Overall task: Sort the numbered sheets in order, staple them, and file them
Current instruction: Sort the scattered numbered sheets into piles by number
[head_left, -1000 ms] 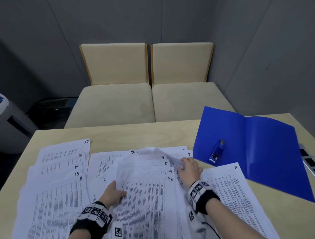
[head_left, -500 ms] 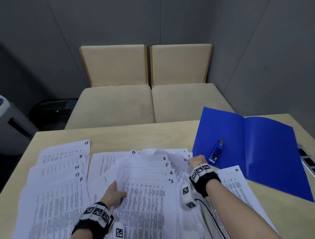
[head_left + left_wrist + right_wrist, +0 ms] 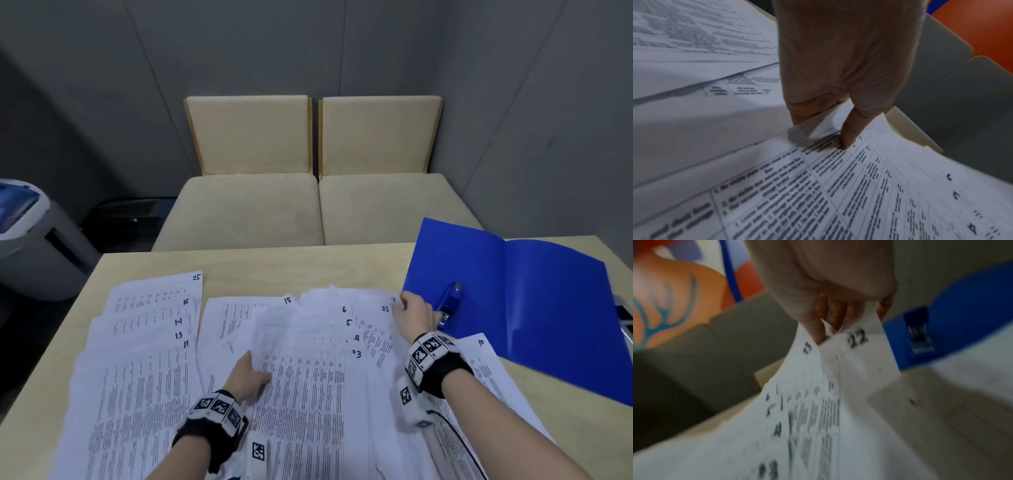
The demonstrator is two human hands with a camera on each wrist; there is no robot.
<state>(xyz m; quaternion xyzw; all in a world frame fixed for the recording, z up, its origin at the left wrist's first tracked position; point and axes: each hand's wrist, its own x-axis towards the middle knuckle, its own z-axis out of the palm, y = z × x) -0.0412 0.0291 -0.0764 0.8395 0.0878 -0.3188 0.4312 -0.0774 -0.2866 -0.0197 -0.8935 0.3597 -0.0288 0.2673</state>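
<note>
Numbered white sheets cover the near half of the table (image 3: 308,263). A middle fan (image 3: 308,383) shows 3, 4, 5 and 6. My left hand (image 3: 248,375) holds its left edge, with the thumb on top and the fingers tucked under a sheet (image 3: 859,186). My right hand (image 3: 412,313) pinches the far corner of sheet 22 (image 3: 859,344) beside sheet 23 (image 3: 385,308), just short of the blue stapler (image 3: 450,303). The stapler lies on the open blue folder (image 3: 534,308).
A left pile (image 3: 154,329) shows 25, 15, 14, 13 and 11. Sheet 10 (image 3: 486,363) lies under my right forearm. Two beige chairs (image 3: 315,205) stand beyond the table's far edge. A grey bin (image 3: 30,233) is on the floor at the left.
My right hand moved from the fan's right edge farther out and right, toward the stapler, and now pinches a sheet corner; number 23 has come into sight. The left hand stayed put.
</note>
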